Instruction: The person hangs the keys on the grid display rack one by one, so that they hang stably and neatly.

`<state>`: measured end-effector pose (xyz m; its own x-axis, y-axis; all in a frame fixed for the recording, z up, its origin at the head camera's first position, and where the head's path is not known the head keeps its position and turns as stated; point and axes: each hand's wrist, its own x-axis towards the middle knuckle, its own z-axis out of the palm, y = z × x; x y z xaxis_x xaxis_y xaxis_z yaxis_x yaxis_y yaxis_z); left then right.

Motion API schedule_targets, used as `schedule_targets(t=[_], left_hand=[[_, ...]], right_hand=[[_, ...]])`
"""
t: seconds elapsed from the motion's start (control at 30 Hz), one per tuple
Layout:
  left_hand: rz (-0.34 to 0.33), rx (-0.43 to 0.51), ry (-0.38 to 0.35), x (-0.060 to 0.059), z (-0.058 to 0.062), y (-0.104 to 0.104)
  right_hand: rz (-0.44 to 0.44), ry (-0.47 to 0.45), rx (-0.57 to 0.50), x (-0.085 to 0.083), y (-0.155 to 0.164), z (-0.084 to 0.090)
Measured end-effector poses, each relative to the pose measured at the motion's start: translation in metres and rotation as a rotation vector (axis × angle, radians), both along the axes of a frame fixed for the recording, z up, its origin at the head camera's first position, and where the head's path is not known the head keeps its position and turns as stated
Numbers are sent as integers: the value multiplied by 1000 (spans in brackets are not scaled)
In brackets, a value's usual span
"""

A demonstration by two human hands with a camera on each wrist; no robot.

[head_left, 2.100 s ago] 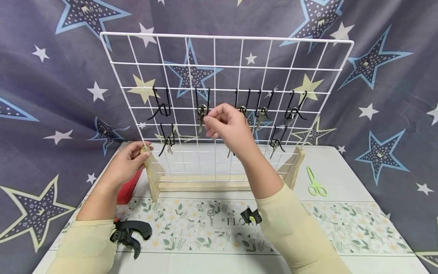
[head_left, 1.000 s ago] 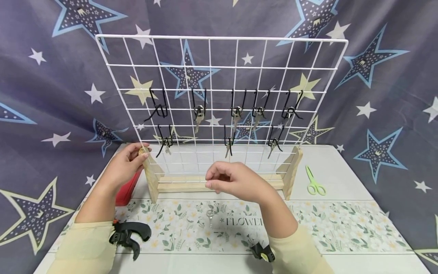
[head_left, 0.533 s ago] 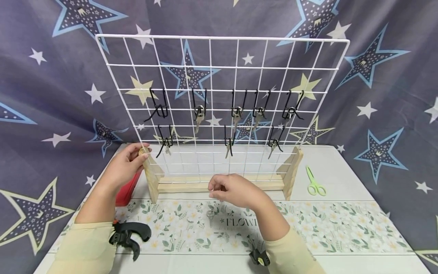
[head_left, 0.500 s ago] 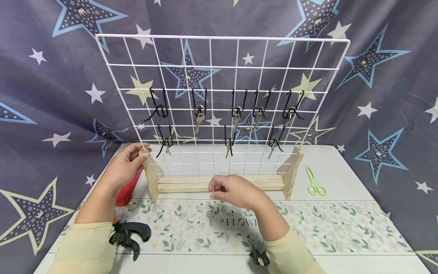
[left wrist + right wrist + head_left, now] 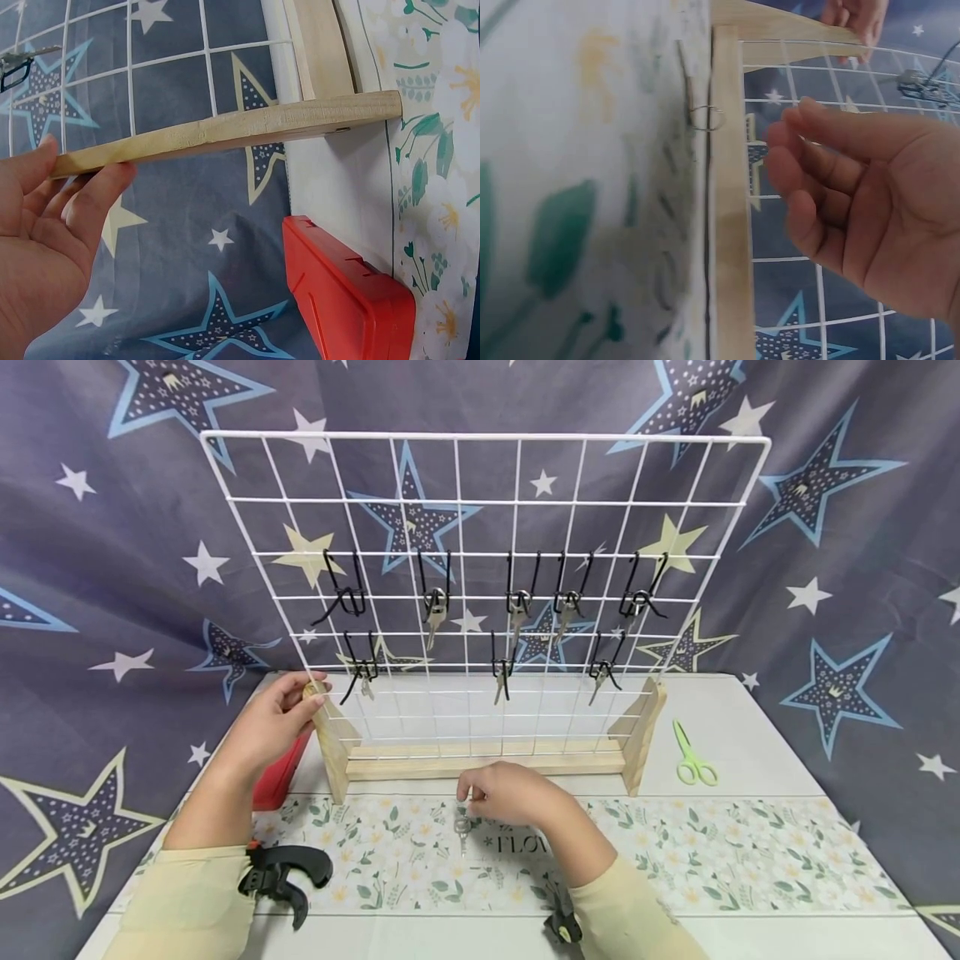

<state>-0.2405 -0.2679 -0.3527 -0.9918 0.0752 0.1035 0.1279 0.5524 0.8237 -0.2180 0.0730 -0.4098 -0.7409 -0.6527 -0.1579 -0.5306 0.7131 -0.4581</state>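
1. Down on the flowered table runner (image 5: 750, 852), the right hand (image 5: 510, 793) hovered low just over a loose key (image 5: 461, 827), its fingers (image 5: 810, 176) loosely curled; the head view showed fingertips right at the key's ring, but whether they pinched it I could not tell
2. That key lay flat on the runner near the middle, just on the near side of the wooden base (image 5: 487, 762) of the rack; in the right wrist view its ring (image 5: 707, 118) showed blurred beside the base
3. Over at the left, the left hand (image 5: 273, 722) grasped the top of the left wooden foot (image 5: 225, 131) of the rack, thumb on one face and fingers on the other
4. Upright in that base stood the white wire grid (image 5: 480, 502), carrying black hooks (image 5: 341, 589), several with keys (image 5: 435, 610) hanging from them
5. A red case (image 5: 345, 292) lay on the table just left of the wooden foot, below the left hand
6. Green scissors (image 5: 693, 760) lay on the table (image 5: 750, 735) to the right of the rack, well apart from both hands
7. A black clamp (image 5: 281, 881) sat at the near left by the left sleeve
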Motion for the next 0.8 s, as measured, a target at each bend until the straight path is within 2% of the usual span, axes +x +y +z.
schedule_targets(t=[0.23,0.6,0.8], left_hand=[[0,-4,-6,0,0,-1],[-2,-10,6,1,1,0],[3,-7,-2,1,0,0]], right_hand=[[-2,-3,78,1,-4,-15],[25,-26,72,1,-3,-19],[17,18,55,0,-3,-20]])
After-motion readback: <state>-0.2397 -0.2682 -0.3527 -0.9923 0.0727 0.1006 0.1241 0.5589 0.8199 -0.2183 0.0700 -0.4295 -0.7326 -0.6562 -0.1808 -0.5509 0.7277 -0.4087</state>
